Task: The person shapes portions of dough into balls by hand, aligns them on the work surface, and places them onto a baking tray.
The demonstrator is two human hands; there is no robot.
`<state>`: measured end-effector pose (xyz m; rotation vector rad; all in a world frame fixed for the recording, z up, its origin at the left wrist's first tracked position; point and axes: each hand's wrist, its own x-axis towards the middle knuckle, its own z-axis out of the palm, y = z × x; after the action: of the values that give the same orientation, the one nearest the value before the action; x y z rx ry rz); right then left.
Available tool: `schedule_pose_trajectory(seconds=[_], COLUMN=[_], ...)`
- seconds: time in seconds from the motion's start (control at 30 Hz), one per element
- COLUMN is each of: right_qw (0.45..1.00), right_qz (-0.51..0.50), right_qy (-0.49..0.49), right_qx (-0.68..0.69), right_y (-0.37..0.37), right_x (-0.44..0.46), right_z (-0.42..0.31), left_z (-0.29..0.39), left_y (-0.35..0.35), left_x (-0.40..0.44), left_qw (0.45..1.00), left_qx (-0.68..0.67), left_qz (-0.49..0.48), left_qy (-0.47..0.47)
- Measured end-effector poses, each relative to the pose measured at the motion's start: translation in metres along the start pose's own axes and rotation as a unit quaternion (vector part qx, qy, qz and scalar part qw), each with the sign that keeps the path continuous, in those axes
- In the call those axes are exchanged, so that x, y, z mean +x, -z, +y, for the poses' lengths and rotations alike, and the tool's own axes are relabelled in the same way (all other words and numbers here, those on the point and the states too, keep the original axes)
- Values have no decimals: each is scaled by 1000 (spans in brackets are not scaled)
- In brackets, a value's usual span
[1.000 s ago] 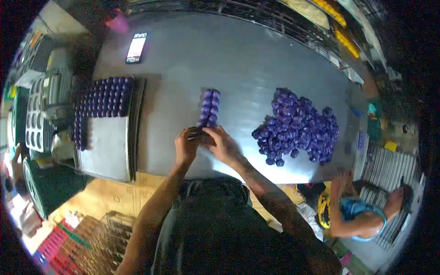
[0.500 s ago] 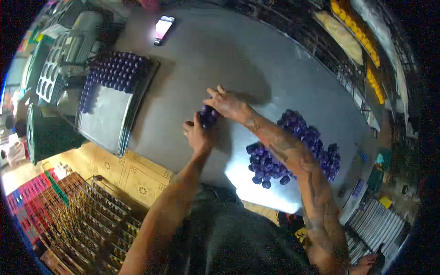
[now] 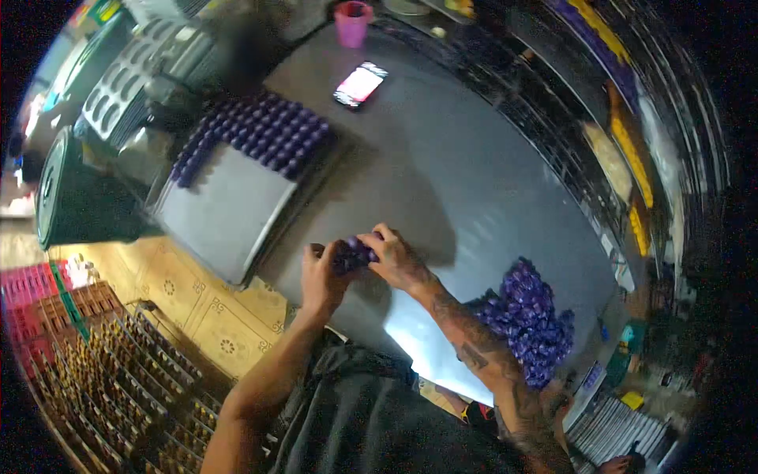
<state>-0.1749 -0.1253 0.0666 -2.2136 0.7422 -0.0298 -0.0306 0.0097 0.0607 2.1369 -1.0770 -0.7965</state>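
Over a smooth gray tabletop (image 3: 497, 174) reflecting white glare, a person's left hand (image 3: 320, 278) and right hand (image 3: 395, 259) are curling their fingers around a compact cluster of purple pieces (image 3: 353, 255), gripping it from either side. The rounded, dark pieces are catching faint highlights between the two hands. At left, glossy purple balls (image 3: 272, 134) are lining part of a flat, pale tray (image 3: 225, 197) in tight rows; at right, a lumpy, shiny purple heap (image 3: 530, 320) is lying loose. A phone (image 3: 361, 84) is glowing near a pink cup (image 3: 352, 30), its screen too blurred to read.
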Motion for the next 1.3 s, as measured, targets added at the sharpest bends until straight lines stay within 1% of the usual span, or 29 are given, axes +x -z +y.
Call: schedule_pose_trajectory(seconds=[0.03, 0.1, 0.13, 0.23, 0.3, 0.37, 0.4, 0.5, 0.53, 0.63, 0.67, 0.7, 0.73, 0.77, 0.8, 0.83, 0.87, 0.9, 0.93, 0.97, 1.0, 1.03, 1.07, 1.1, 1.17, 1.23, 1.27, 1.3], right_qw=[1000, 999, 998, 995, 993, 975, 976, 971, 971, 970, 971, 966, 956, 940, 942, 958, 971, 980, 980, 984, 975, 951, 916, 889, 840, 780, 731, 668], right_qz=[-15, 18, 36, 2, -15, 45, 44, -49, -50, -75, -71, -14, 42, 101, 108, 112, 119, 129, 145, 113, 91, 79, 79, 46, 27, 20, 12, 4], right_qy=[10, 42, 55, 93, 102, 202, 196, 140, 137, 101, 93, 128, 165, 201, 194, 177, 158, 136, 121, 131, 138, 160, 177, 184, 166, 120, 82, 44], right_qx=[1, -6, -7, -34, -56, -86, -89, -185, -187, -209, -208, -224, -240, -255, -253, -194, -133, -72, -70, 39, 146, 251, 351, 417, 516, 614, 677, 743], right_y=[-7, -29, -43, -69, -78, -87, -85, -75, -75, -75, -76, -80, -83, -85, -81, -75, -65, -54, -39, -20, 3, 25, 49, 69, 100, 122, 130, 137], right_x=[22, 75, 103, 201, 260, 317, 341, 395, 400, 397, 390, 379, 366, 355, 340, 323, 304, 283, 259, 233, 206, 179, 144, 105, 26, -54, -89, -127], right_z=[-24, -74, -99, -154, -171, -180, -185, -198, -203, -209, -208, -206, -204, -203, -208, -211, -218, -224, -228, -232, -235, -242, -249, -255, -259, -250, -238, -225], left_z=[-12, -45, -64, -110, -137, -160, -162, -159, -163, -174, -173, -171, -169, -168, -173, -184, -194, -196, -198, -200, -202, -216, -243, -255, -229, -174, -145, -118], left_y=[28, 87, 115, 179, 204, 226, 236, 252, 255, 259, 261, 263, 265, 268, 264, 253, 242, 239, 239, 241, 242, 243, 241, 237, 241, 235, 217, 195], left_x=[4, 13, 19, 62, 96, 128, 143, 177, 177, 157, 154, 149, 145, 145, 153, 172, 191, 199, 197, 198, 205, 210, 216, 221, 217, 202, 190, 171], left_qw=[999, 993, 992, 979, 974, 966, 967, 959, 959, 938, 940, 964, 973, 967, 968, 948, 909, 849, 846, 860, 871, 874, 878, 884, 897, 914, 927, 942], left_qx=[8, 32, 35, 31, 8, -19, -23, -86, -89, -254, -254, -140, -24, 94, 98, 230, 359, 480, 481, 474, 467, 456, 440, 426, 401, 365, 334, 297], left_qz=[35, 108, 118, 182, 199, 225, 219, 234, 232, 213, 205, 215, 226, 236, 230, 215, 196, 175, 168, 133, 94, 107, 110, 101, 99, 123, 118, 109], left_qy=[4, 18, 35, 87, 108, 129, 128, 135, 135, 103, 99, 73, 45, 12, 4, -39, -85, -135, -156, -134, -121, -132, -152, -166, -160, -128, -122, -115])
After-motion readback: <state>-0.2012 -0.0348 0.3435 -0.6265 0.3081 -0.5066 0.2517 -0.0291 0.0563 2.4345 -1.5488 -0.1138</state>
